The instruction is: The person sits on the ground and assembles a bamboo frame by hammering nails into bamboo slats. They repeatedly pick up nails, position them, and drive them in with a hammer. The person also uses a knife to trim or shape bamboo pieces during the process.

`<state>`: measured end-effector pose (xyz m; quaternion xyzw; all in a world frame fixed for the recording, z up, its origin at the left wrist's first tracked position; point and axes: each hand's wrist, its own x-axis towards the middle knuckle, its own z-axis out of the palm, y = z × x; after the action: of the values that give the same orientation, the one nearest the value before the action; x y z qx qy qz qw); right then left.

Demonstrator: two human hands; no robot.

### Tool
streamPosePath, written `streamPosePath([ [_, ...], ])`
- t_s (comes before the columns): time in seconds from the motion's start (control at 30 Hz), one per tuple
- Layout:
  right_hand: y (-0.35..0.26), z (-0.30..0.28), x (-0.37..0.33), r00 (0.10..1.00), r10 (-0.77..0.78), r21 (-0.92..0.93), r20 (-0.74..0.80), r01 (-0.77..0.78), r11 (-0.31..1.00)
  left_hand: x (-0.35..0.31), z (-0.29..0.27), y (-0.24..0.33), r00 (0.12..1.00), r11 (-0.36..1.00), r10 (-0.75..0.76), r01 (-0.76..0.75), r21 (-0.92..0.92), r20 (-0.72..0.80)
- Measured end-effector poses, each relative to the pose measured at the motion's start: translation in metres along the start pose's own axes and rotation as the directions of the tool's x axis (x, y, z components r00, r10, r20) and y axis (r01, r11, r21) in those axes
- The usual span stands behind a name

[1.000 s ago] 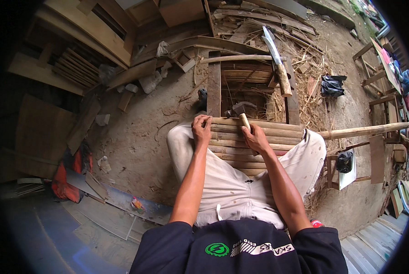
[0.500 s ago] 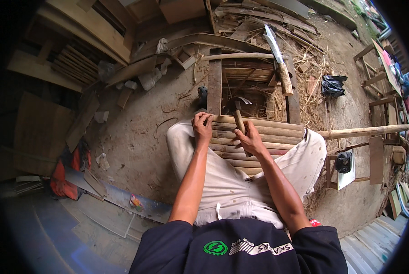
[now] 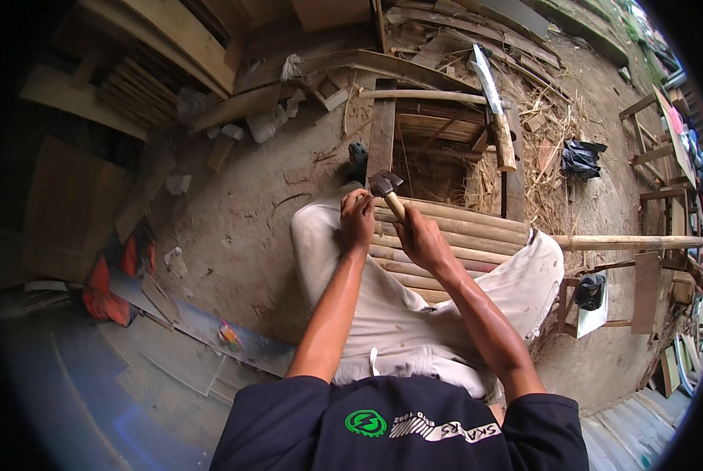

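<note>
Bamboo slats (image 3: 453, 228) lie across the person's lap over a wooden frame (image 3: 445, 133), on a dirt floor (image 3: 241, 228) with scrap wood around. The right hand (image 3: 422, 239) grips a hammer (image 3: 387, 188) raised just above the slats; the left hand (image 3: 357, 220) pinches something too small to see there. A bad blow can hit those fingers or split a slat.

outdoor carpentry yard | dirt floor (image 3: 241, 228) | stacked planks (image 3: 171, 47) | bamboo slats (image 3: 453, 235) | handsaw (image 3: 493, 102) | straw and offcuts (image 3: 540, 133)
</note>
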<state>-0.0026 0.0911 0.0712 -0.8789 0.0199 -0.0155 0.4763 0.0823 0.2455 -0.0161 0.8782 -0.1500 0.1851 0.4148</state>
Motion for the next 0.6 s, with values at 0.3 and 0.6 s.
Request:
streamPosePath([
  [0.3,-0.0003,-0.0014,0.0047,0.999,0.007,-0.014,0.035,-0.006,1.000,-0.0023,0.0007,-0.0021,1.000,0.999,-0.021,0.020,-0.050,-0.001],
  [0.6,-0.0051,-0.0035,0.0045,1.000,0.000,0.031,-0.002,0.000,1.000,-0.0005,-0.0003,-0.0040,1.000,1.000,0.001,-0.001,-0.029,0.004],
])
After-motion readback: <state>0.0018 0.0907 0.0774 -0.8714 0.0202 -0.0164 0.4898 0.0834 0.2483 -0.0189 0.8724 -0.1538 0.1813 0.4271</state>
